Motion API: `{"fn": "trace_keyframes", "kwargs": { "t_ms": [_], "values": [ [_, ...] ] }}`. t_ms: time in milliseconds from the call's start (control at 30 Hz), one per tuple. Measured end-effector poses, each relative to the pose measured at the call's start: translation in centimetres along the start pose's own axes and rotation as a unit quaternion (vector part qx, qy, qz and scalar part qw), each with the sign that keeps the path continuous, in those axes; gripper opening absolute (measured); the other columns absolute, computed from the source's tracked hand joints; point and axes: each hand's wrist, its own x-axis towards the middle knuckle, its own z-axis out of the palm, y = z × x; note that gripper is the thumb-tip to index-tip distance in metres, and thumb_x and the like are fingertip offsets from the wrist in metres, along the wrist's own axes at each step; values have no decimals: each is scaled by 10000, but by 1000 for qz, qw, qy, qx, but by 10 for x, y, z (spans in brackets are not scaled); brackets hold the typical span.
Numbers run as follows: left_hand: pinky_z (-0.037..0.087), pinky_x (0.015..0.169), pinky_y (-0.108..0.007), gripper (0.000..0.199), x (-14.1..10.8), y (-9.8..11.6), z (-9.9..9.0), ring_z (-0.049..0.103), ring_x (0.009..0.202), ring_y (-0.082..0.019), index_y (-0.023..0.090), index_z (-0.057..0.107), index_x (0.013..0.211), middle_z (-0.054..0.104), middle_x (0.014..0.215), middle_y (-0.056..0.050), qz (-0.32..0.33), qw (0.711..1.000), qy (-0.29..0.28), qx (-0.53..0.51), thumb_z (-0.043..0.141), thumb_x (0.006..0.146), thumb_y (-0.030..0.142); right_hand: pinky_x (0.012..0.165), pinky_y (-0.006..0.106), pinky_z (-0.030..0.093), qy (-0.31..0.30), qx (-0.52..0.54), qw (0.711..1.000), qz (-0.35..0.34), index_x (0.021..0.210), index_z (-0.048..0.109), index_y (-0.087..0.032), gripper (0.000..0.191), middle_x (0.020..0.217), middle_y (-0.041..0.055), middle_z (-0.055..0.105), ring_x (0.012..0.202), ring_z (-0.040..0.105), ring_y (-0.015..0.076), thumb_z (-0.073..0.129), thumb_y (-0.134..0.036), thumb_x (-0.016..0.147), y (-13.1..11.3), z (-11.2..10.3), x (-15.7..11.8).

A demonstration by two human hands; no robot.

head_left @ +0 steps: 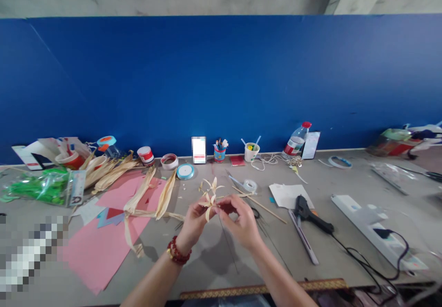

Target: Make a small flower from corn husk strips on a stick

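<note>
My left hand [194, 219] and my right hand [241, 218] meet over the middle of the table, fingertips pinched together. Between them is a flower of pale corn husk [209, 202], its pointed petals spreading upward and down over the fingers. The left fingers are closed around its base. My right thumb and forefinger pinch at the same spot, and a thin dark wire [228, 245] hangs down from there. Just behind the hands, further husk petals [214, 186] stand up; whether they join the held flower cannot be made out.
Dried corn husks [138, 196] lie over pink paper [100, 251] at left. To the right are a glue gun [311, 215], a utility knife [304, 238], and a power strip [376, 233] with cables. A phone [199, 150], a cup of pens [219, 154] and a bottle [297, 141] line the blue partition.
</note>
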Motion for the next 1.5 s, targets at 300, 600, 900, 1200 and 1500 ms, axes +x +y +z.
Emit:
{"fn": "trace_keyframes", "kwargs": {
  "t_ms": [300,600,900,1200,1500],
  "values": [
    [482,739,-309,238,1,7,6,600,733,-185,161,735,730,682,739,-33,5,999,-37,15,819,706,382,616,270,457,20,-46,998,-33,743,615,-212,100,735,17,571,644,556,157,613,-161,829,-12,2,4],
    [476,794,-325,252,0,-3,0,580,784,-192,169,759,798,675,780,-39,-16,999,-36,6,816,702,395,575,248,435,10,71,997,37,751,622,-201,49,705,-5,571,601,522,131,648,-196,793,-3,5,4],
    [428,661,-264,287,2,-2,-8,516,645,-135,145,673,623,593,625,-5,-47,994,-100,-2,836,685,373,610,240,432,-151,268,941,143,874,673,-175,210,729,1,635,647,574,128,750,-343,773,-3,-9,14],
    [407,624,-263,336,2,-3,-9,516,620,-134,145,668,635,595,621,-9,-70,992,-104,-33,874,616,409,601,236,419,-197,282,924,167,858,681,-171,277,702,-14,612,618,551,114,803,-386,734,-10,-19,17],
    [468,721,-335,340,2,-3,-6,602,693,-189,126,721,666,636,675,-51,-100,981,-149,-68,868,626,431,532,206,363,-179,304,912,209,766,660,-161,248,696,-5,657,602,573,107,828,-332,700,-9,-16,20]
  ]
}}
